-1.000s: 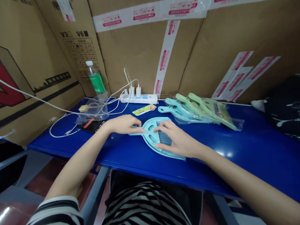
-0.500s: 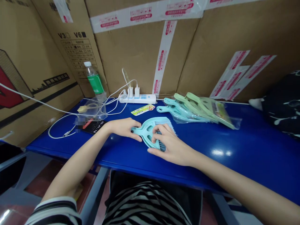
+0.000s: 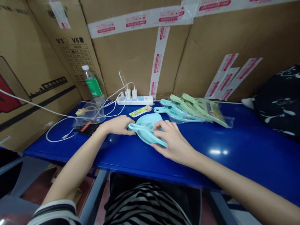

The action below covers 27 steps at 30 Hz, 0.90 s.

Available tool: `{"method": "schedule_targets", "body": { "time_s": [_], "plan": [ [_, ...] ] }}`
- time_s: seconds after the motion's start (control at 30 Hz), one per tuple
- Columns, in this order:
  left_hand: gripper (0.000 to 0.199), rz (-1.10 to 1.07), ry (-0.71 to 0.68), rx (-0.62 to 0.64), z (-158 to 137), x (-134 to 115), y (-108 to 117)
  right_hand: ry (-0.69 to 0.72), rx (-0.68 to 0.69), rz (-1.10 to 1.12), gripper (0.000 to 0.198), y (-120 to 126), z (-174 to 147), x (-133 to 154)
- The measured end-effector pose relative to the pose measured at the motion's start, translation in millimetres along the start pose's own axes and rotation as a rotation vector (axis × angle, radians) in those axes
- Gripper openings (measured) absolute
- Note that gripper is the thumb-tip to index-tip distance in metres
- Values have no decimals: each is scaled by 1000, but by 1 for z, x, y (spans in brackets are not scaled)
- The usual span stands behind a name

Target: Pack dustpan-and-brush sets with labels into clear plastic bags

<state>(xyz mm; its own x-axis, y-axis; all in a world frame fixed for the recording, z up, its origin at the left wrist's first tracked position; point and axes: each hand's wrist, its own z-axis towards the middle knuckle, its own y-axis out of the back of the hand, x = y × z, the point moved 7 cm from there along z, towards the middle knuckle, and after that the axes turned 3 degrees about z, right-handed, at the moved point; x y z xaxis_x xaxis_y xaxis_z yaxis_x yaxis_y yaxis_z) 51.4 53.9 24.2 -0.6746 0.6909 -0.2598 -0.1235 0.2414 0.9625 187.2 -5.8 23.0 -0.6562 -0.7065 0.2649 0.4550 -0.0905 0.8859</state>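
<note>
On the blue table in front of me is a light blue dustpan (image 3: 150,117), its scoop facing right. Across its near side leans a matching hand brush (image 3: 145,132), tilted up on edge so that its bristles are hidden. The fingers of my right hand (image 3: 175,141) are closed on the brush's wide end. My left hand (image 3: 120,125) is closed at the narrow left end, where the two handles meet; its grip appears to be on the dustpan handle, partly hidden by the fingers.
Behind the dustpan lie bagged blue sets (image 3: 173,113) and bagged green sets (image 3: 203,107). A yellow label card (image 3: 140,111), a white power strip (image 3: 140,100), cables, a phone (image 3: 90,128) and a bottle (image 3: 93,86) stand leftward. Cardboard walls (image 3: 131,59) enclose the back; a dark patterned bag (image 3: 278,101) is right.
The brush, which lay flat in the dustpan with bristles showing, is now tilted up toward me by my right hand. My left hand stays at the handle end. The view has shifted slightly.
</note>
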Motion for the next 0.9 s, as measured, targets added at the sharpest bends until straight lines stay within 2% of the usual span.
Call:
{"method": "schedule_targets", "body": {
  "time_s": [0.13,0.2,0.37,0.47,0.6,0.67,0.8,0.9],
  "plan": [
    [18,100,121,-14,-14,15,20,-7,1,-135,29,12,-3,-2],
    [22,160,189,-66,-27,22,36,-33,7,-201,36,16,-3,-4],
    [32,341,457,-320,-59,37,78,-106,41,-298,38,19,-6,-10],
    [34,463,584,-431,-60,34,93,-128,100,-368,36,13,-8,-15],
    [33,506,564,-453,-30,18,102,-99,190,-465,32,4,-8,-16],
    [28,514,531,-415,-9,15,104,-115,261,-467,30,0,-8,-17],
    [27,602,485,-271,32,25,103,-186,401,-458,26,-3,-9,-17],
    [21,558,399,-205,59,35,101,-219,450,-444,26,0,-9,-17]
  ]
}}
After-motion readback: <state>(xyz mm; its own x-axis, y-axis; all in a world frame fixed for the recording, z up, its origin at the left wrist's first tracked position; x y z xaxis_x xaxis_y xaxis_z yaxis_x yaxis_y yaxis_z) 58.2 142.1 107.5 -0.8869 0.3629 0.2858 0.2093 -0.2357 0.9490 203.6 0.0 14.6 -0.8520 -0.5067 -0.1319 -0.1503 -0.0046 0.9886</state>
